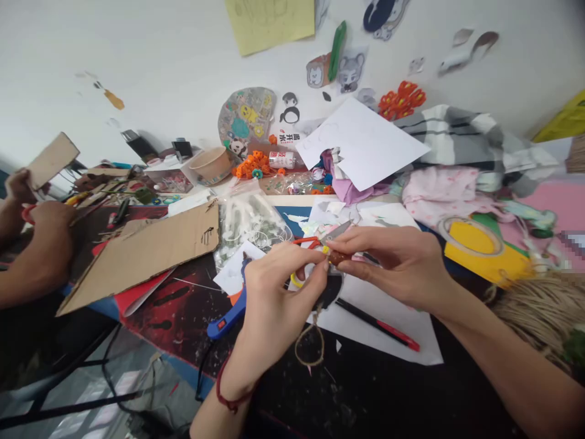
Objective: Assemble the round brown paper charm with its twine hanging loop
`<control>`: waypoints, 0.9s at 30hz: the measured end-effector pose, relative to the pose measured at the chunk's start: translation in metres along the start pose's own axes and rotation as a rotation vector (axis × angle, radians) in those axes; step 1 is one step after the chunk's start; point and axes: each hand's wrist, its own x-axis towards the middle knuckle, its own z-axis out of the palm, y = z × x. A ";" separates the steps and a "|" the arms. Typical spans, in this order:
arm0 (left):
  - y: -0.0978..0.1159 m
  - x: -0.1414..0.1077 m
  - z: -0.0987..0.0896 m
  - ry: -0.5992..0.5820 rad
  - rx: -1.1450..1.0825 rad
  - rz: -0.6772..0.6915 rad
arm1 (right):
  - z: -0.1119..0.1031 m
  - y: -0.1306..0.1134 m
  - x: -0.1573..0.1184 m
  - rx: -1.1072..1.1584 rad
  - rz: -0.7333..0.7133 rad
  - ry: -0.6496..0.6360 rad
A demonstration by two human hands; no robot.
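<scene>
My right hand (397,262) pinches a small reddish-brown piece (338,257) between thumb and fingers. My left hand (287,286) is closed beside it, its thumb and fingertips meeting at the piece's left end, where a tiny yellow bit (325,249) shows. Whatever sits inside the left pinch is mostly hidden. Behind the fingers lie scissors with red handles and a metal blade (336,231). Below hangs or lies a loop of twine (297,349); a dark round shape above it is partly covered. A blue glue gun (228,320) rests left of my left wrist.
A black and red pen (379,326) lies on white paper (411,332). Cardboard (150,256) and a plastic bag of white items (249,213) are at left. A twine bundle (530,314) and tape roll (496,247) are right. Another person's arm (50,238) works far left.
</scene>
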 end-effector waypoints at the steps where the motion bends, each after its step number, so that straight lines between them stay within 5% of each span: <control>1: 0.000 0.000 0.000 0.002 -0.003 -0.002 | 0.000 0.000 0.000 0.012 0.004 -0.001; 27: -0.004 0.001 -0.003 -0.065 -0.032 -0.025 | -0.003 0.002 0.001 0.163 0.120 -0.049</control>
